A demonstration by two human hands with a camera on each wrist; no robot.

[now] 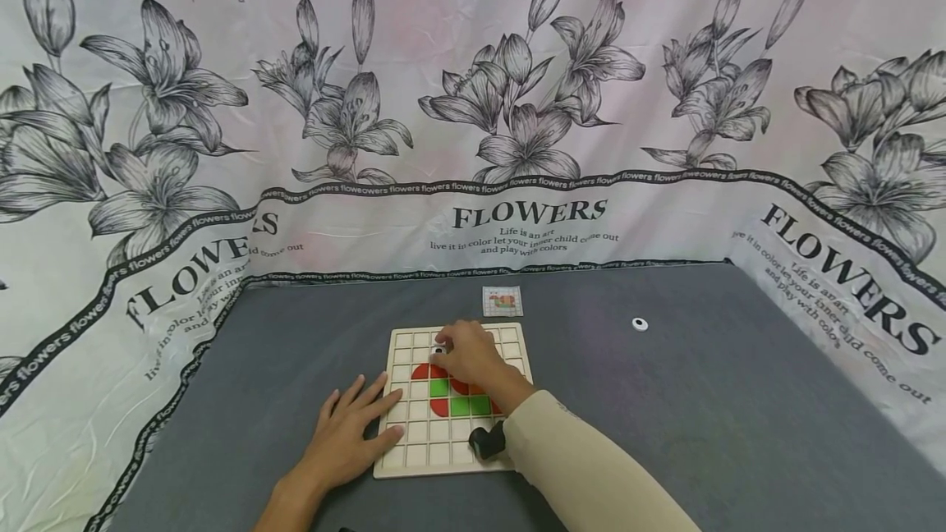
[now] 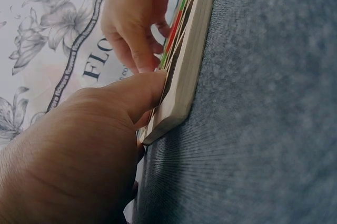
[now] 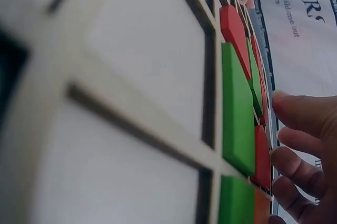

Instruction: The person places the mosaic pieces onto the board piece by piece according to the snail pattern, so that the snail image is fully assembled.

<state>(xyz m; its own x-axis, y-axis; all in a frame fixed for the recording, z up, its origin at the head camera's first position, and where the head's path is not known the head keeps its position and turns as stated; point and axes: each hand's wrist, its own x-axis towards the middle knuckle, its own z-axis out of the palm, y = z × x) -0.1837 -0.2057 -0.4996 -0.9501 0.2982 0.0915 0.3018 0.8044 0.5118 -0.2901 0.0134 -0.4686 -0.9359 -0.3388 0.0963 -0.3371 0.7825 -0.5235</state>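
Note:
A wooden grid board (image 1: 417, 433) lies on the grey cloth, with red, green and orange pieces set in its cells. My right hand (image 1: 467, 351) is over the upper middle of the board, its thumb and fingers pinching a small white eye piece (image 1: 439, 350) with a black dot. In the right wrist view, fingers of that hand (image 3: 305, 150) curl beside the red piece (image 3: 261, 155) and green piece (image 3: 237, 110); the eye piece is hidden there. My left hand (image 1: 351, 433) rests with spread fingers on the board's left edge, thumb touching the rim (image 2: 184, 87).
A small pattern card (image 1: 502, 300) with a coloured animal figure lies behind the board. Another white eye piece (image 1: 640, 324) sits on the grey cloth (image 1: 665, 417) to the right. A flower-printed curtain (image 1: 532, 224) encloses the back and sides.

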